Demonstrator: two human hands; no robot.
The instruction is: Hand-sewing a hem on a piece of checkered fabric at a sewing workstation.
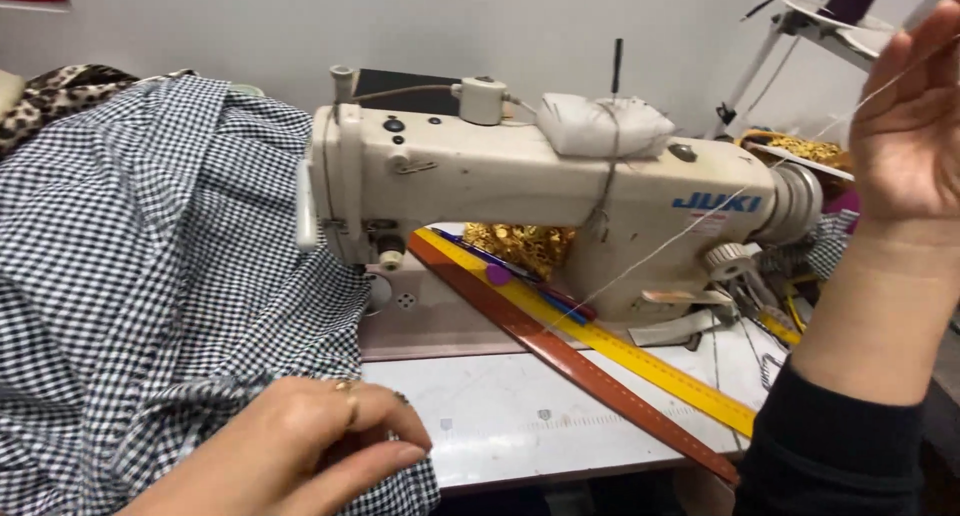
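Note:
My left hand [300,446] rests at the bottom edge on a heap of black-and-white checked fabric [150,266], fingers curled and pinching the cloth near its lower corner. My right hand [910,126] is raised at the far right, fingers up, holding a thin white thread [690,231] that runs taut down and left across the front of the cream sewing machine [530,196]. The checked fabric is piled against the needle end of the machine and covers the table's left half.
A yellow ruler [640,361] and a brown wooden ruler [590,376] lie diagonally on the white table [520,416] under the machine arm. A white pincushion [605,126] sits on the machine. Gold sequinned cloth [520,241] lies behind. Leopard-print fabric [60,96] is at top left.

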